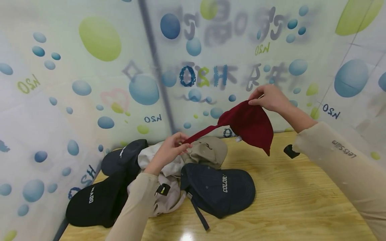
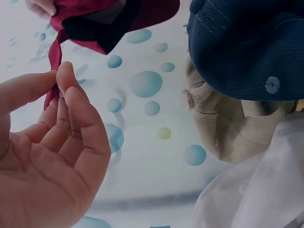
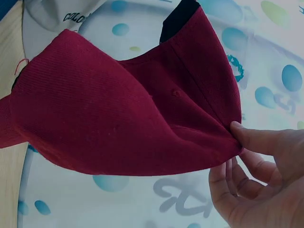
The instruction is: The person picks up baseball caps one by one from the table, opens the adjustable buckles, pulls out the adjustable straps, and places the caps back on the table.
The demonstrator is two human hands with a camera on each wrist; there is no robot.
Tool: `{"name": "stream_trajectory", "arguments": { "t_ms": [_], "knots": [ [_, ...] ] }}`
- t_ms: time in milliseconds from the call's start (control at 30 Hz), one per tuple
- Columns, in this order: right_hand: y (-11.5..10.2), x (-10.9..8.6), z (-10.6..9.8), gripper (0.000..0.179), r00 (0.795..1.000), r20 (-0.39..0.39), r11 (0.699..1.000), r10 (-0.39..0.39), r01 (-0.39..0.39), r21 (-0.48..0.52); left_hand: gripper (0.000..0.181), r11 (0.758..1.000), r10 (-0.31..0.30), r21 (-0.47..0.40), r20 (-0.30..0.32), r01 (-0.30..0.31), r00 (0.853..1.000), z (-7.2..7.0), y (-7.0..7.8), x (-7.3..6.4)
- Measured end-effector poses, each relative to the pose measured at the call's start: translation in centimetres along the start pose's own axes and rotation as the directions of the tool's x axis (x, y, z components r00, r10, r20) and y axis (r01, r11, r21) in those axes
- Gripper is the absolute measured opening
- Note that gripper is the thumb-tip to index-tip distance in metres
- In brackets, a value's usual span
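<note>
Pinching the strap [image 1: 201, 134] of a maroon baseball cap [image 1: 250, 129] is the left hand [image 1: 169, 151]; higher, the right hand [image 1: 270, 97] is pinching its crown [image 3: 190, 109].

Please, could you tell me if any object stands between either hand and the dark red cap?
Nothing visible does. The right hand pinches the dark red cap directly, and the left hand pinches its strap. The navy COLOR cap lies on the table, apart from them.
</note>
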State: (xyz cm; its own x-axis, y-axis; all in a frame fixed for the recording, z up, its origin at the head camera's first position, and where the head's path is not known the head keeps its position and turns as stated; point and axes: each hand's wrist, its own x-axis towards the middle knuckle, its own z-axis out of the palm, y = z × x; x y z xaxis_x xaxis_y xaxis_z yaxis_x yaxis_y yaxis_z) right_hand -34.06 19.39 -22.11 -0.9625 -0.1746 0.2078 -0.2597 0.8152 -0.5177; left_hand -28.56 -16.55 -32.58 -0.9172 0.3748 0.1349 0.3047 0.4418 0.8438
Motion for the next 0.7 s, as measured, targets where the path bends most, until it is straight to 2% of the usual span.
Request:
{"name": "stream_trajectory", "arguments": {
  "t_ms": [700],
  "knots": [
    [3.5,-0.1,-1.6,0.031,0.998,0.01,0.997,0.057,-0.056,-0.062,0.017,0.999,-0.031,-0.014,-0.007,0.031,0.999,-0.3,-0.8,-0.2]
  ]
}}
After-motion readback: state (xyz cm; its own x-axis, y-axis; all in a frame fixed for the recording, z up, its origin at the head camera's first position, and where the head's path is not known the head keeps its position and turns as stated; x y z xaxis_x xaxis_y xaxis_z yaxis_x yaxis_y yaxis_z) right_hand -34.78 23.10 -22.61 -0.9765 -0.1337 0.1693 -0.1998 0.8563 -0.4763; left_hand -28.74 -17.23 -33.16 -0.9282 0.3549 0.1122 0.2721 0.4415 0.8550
